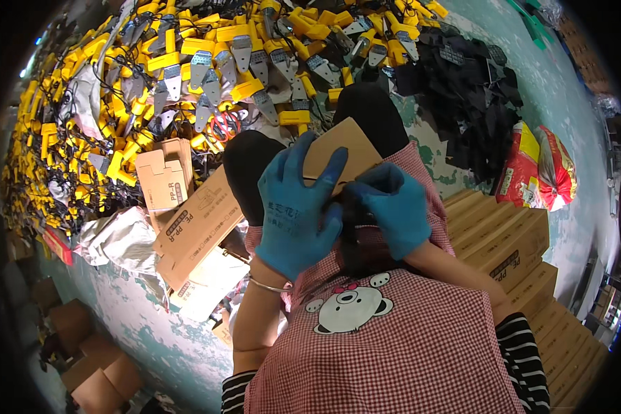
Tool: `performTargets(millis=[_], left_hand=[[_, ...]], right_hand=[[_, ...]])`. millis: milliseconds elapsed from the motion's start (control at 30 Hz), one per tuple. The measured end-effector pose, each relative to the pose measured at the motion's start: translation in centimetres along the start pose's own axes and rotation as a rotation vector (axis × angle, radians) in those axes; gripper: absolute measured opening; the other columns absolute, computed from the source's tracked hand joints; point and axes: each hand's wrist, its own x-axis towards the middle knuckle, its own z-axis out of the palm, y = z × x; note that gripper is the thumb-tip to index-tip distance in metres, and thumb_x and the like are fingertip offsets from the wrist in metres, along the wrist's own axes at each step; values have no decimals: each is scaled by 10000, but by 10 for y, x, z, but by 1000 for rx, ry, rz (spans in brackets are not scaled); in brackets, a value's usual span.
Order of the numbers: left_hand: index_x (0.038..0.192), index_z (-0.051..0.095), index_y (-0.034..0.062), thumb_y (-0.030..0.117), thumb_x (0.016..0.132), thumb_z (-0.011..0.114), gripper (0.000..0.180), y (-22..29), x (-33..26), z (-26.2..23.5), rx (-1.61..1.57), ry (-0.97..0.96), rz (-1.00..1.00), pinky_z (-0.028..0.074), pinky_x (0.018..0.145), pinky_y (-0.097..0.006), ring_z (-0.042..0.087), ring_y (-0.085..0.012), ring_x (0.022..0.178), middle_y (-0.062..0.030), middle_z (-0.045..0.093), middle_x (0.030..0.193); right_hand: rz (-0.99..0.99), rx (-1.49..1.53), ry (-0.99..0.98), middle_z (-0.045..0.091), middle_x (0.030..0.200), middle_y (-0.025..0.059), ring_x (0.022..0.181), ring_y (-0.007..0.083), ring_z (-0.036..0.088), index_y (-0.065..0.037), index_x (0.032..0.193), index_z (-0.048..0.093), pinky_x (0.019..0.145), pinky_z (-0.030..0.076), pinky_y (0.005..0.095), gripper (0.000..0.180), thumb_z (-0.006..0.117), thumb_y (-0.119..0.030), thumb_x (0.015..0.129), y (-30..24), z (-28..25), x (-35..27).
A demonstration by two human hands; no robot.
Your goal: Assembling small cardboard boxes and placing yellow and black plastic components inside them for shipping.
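A plain brown cardboard box (pixel 348 148) rests on my lap between my knees, tilted, with its near edge toward me. My left hand (pixel 293 210), in a blue glove, grips its left side, with fingers laid over the top panel. At the near edge my right hand (pixel 397 210), also gloved in blue, has its fingertips pinched together. What they hold is hidden. Just below the fingers hangs a black object (pixel 355 224), partly covered by both hands and too dark to identify.
Beyond my knees lies a large heap of yellow tools with grey metal plates (pixel 200 65) and black cords. Black flat pieces (pixel 462 96) are piled at far right, near a red and yellow sack (pixel 538 165). Stacked cartons (pixel 504 241) stand right; flattened cartons (pixel 200 224) lie left.
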Motion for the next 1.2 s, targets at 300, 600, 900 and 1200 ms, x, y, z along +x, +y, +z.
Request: performTargets(millis=[300, 600, 900, 1200], left_hand=[[1261, 665, 169, 283, 727, 788, 560, -13, 2, 15, 56, 148, 31, 392, 961, -434, 556, -318, 1107, -138, 596, 1274], [1249, 655, 13, 268, 796, 751, 529, 9, 31, -31, -164, 256, 69, 374, 1098, -443, 508, -355, 1284, -201, 584, 1339], [1391, 452, -108, 257, 1032, 409, 514, -24, 85, -18, -504, 686, 315, 307, 1169, -474, 460, -356, 1351, -235, 495, 1431], [1428, 453, -35, 131, 991, 502, 471, -85, 60, 19, -524, 522, -8, 303, 1165, -410, 440, -272, 1379, -165, 491, 1466]], right_hand=[[-369, -366, -41, 696, 1070, 112, 962, 168, 668, -6, 1140, 646, 853, 542, 286, 337, 769, -44, 828, 4, -58, 23], [-915, -279, -295, 494, 1390, 154, 1275, 268, 508, -37, 1521, 330, 1092, 401, 367, 1054, 897, -127, 637, -39, -40, 61], [-638, 580, 414, 588, 1369, 79, 1169, 242, 617, -109, 1454, 458, 986, 530, 436, 676, 453, -600, 990, -112, -258, -38], [342, -951, 1348, 467, 1465, 247, 1350, 392, 459, -33, 1443, 471, 1129, 366, 429, 833, 586, -622, 865, 36, -425, -120]])
